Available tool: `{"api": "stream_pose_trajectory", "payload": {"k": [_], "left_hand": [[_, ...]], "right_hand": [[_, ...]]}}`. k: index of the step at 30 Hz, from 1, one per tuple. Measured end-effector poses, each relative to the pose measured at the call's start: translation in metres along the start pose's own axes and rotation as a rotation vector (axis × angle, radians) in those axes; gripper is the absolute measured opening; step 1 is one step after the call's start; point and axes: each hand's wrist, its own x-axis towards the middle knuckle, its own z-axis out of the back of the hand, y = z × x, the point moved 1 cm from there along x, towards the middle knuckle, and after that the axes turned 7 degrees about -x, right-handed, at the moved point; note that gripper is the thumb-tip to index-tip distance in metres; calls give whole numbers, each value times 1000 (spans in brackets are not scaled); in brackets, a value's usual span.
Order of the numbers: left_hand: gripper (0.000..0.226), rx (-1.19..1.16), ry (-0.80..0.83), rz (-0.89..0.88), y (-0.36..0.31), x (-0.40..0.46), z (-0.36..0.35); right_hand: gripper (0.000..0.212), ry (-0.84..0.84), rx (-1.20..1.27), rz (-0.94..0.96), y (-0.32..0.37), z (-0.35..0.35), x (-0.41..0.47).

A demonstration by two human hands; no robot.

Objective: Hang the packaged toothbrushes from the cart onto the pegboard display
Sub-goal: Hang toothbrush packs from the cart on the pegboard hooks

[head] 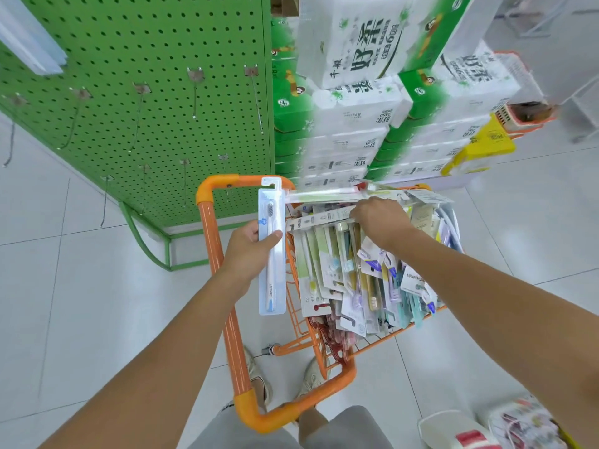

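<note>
Forearms: both bare arms reach forward from the bottom edge, over the cart handle
Left hand (251, 244): fingers and thumb clamped round the middle of one packaged toothbrush (271, 251), held upright beside the cart's near-left corner, hang tab at the top, blue-tipped handle pointing down
Right hand (379, 222): down in the cart, knuckles up, fingers curled into the heap of toothbrush packs (359, 273); it seems to pinch the top edge of a pack, though the fingertips are hidden, so I cannot tell for sure
Cart (207, 222): orange wire frame, basket crammed with overlapping carded packs, some leaning over the far rim
Pegboard (146, 102): green perforated panel up and to the left, well apart from the held pack; its metal hooks (194, 92) all appear bare, in two rows
Neighbouring stock: stacked tissue packs (356, 102) stand just right of the board
Floor: pale tiles; a white box (453, 429) lies at the lower right
Step in hand: judged as picking, one pack secured on the left while the right sorts for another
Progress: early, since no pack shows on the hooks
Next move calls for: lifting the held pack toward a hook, turning its tab hole square to the hook tip, then sliding it on without bending the card
</note>
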Motion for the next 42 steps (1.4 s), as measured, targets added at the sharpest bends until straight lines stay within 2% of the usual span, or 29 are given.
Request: {"api": "stream_pose_trajectory", "payload": {"k": [4, 6, 9, 11, 15, 19, 21, 22, 23, 25, 27, 29, 32, 34, 36, 37, 39, 42], "left_hand": [[28, -4, 6, 42, -1, 5, -5], [29, -6, 13, 59, -3, 7, -7], [22, -64, 19, 83, -14, 9, -10], [19, -144, 79, 86, -26, 8, -14], [22, -227, 187, 41, -49, 6, -29], [24, -283, 193, 8, -59, 5, -42], [25, -290, 204, 11, -59, 6, -47], [27, -272, 204, 13, -58, 6, -49], [29, -247, 194, 14, -56, 7, -51], [30, -202, 170, 10, -51, 8, -53], [31, -196, 162, 5, -46, 8, -54], [38, -182, 155, 8, -40, 5, -54], [42, -146, 97, -2, -34, 4, -52], [38, -156, 22, 7, -32, 7, -44], [33, -172, -62, 30, -31, 11, -31], [31, -179, -95, 41, -30, 13, -25], [28, -183, -136, 49, -28, 15, -15], [26, -187, -183, 48, -27, 17, -6]], "right_hand": [[24, -48, 114, 9, -3, -8, -10], [18, -119, 357, -20, -7, 3, -16], [14, -335, 811, -32, -14, 33, -29], [13, -399, 1022, -56, -16, 51, -34], [29, -361, 1325, -126, -15, 70, -36], [16, -299, 1664, -213, -11, 77, -36], [19, -250, 1813, -283, -3, 75, -37], [12, -227, 1873, -327, 1, 70, -36], [5, -206, 1927, -385, 3, 67, -38], [12, -170, 1993, -477, 9, 57, -40], [13, -156, 2032, -531, 18, 51, -44], [5, -127, 2060, -544, 30, 47, -47], [13, -69, 2048, -538, 47, 42, -48], [20, -144, 1911, -550, 45, 36, -44], [13, -317, 1375, -526, 29, 21, -34], [12, -328, 1038, -490, 20, 15, -29], [26, -194, 519, -404, 7, 2, -14], [35, -93, 239, -290, 3, -5, 6]]}}
